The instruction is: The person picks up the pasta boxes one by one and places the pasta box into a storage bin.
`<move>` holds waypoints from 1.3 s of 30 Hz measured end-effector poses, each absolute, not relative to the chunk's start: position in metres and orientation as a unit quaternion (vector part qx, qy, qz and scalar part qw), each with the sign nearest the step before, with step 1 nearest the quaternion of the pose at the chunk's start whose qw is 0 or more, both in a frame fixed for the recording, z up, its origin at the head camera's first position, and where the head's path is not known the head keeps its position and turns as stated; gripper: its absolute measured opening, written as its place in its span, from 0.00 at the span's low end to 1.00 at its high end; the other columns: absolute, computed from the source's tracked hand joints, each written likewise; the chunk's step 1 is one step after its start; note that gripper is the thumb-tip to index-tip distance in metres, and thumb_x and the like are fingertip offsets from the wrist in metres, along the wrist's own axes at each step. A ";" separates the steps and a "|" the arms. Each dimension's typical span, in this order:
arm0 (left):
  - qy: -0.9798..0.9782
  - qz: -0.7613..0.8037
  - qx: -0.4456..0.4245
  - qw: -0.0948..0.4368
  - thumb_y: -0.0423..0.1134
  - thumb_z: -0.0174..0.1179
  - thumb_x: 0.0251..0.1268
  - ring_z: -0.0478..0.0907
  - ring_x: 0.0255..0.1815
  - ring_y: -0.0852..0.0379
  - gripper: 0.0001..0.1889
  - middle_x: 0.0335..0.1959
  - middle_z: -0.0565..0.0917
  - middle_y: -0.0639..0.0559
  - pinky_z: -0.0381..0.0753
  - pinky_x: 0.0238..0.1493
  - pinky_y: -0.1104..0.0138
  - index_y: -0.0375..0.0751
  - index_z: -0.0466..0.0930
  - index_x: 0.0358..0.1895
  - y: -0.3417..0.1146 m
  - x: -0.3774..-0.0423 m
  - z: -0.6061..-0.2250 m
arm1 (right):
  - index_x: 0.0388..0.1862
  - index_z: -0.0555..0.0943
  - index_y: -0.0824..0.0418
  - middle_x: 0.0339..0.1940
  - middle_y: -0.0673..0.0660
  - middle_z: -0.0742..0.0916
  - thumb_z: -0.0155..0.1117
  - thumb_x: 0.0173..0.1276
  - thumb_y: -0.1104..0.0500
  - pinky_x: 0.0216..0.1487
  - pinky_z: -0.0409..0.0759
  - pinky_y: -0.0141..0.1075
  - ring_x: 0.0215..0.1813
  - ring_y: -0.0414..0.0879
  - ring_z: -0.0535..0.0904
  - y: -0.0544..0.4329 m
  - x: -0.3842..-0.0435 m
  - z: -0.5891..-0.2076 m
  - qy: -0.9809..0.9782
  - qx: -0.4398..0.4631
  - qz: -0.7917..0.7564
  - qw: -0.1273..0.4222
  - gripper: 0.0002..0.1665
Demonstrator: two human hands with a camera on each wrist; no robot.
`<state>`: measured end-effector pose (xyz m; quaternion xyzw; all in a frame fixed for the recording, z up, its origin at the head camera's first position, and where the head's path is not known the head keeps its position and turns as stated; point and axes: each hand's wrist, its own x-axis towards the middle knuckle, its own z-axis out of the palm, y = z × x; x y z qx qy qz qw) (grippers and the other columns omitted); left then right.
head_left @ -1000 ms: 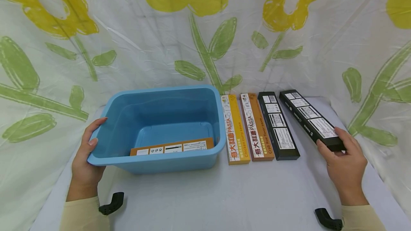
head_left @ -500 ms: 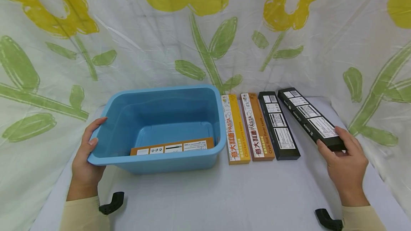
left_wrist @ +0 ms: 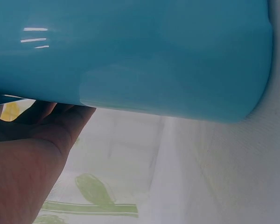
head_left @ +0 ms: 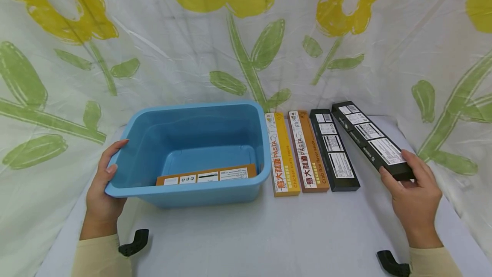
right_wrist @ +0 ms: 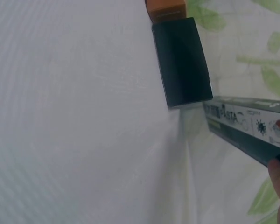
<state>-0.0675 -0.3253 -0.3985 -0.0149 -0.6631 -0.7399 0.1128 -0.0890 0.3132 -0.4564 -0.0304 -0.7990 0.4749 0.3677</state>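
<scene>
My left hand [head_left: 103, 185] grips the left rim of a light blue plastic tub [head_left: 203, 198], thumb over the edge and fingers along its outer side. One brown-orange pasta box [head_left: 207, 176] lies inside against the near wall. On the right, my right hand [head_left: 417, 202] pinches the near end of a black pasta box [head_left: 370, 136], thumb on one side and fingers on the other. That box slants, its far end raised; its printed underside shows in the right wrist view. A second black pasta box [head_left: 334, 148] lies just left of it.
Between tub and black boxes lie a yellow pasta box [head_left: 282, 153] and a brown one [head_left: 308, 151], side by side on the white tablecloth [head_left: 269, 238]. A flower-printed sheet [head_left: 165, 54] hangs behind. Black curved pieces [head_left: 135, 243] stick out at both wrists.
The far end of the black pasta box in my right hand has risen and shifted slightly left. My left hand and the tub have stayed in place.
</scene>
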 end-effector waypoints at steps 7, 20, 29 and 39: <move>-0.663 -0.740 -0.013 0.114 0.46 0.37 0.77 0.52 0.81 0.40 0.35 0.87 0.49 0.51 0.62 0.65 0.48 0.54 0.62 0.87 -0.325 -0.068 -0.398 | 0.69 0.84 0.70 0.65 0.53 0.84 0.76 0.51 0.85 0.49 0.78 0.21 0.59 0.42 0.81 0.310 -0.088 -0.454 -0.791 -0.030 0.481 0.377 0.43; -0.666 -0.737 -0.012 0.112 0.46 0.37 0.78 0.51 0.81 0.39 0.35 0.87 0.49 0.51 0.62 0.65 0.47 0.55 0.62 0.87 -0.325 -0.067 -0.398 | 0.67 0.82 0.77 0.64 0.56 0.84 0.71 0.47 0.88 0.53 0.78 0.23 0.60 0.43 0.82 0.294 -0.084 -0.441 -0.775 0.001 0.494 0.394 0.42; -0.667 -0.737 -0.011 0.111 0.46 0.37 0.78 0.51 0.81 0.39 0.35 0.87 0.49 0.51 0.62 0.65 0.47 0.55 0.61 0.87 -0.325 -0.067 -0.398 | 0.67 0.82 0.77 0.66 0.62 0.84 0.71 0.45 0.90 0.54 0.78 0.24 0.63 0.45 0.81 0.297 -0.084 -0.444 -0.768 0.040 0.506 0.390 0.44; -0.665 -0.738 -0.016 0.111 0.46 0.37 0.78 0.51 0.81 0.39 0.35 0.87 0.49 0.51 0.61 0.65 0.47 0.55 0.61 0.87 -0.325 -0.067 -0.398 | 0.64 0.81 0.82 0.67 0.69 0.83 0.68 0.43 0.90 0.57 0.78 0.27 0.66 0.51 0.80 0.286 -0.083 -0.439 -0.737 0.091 0.541 0.395 0.42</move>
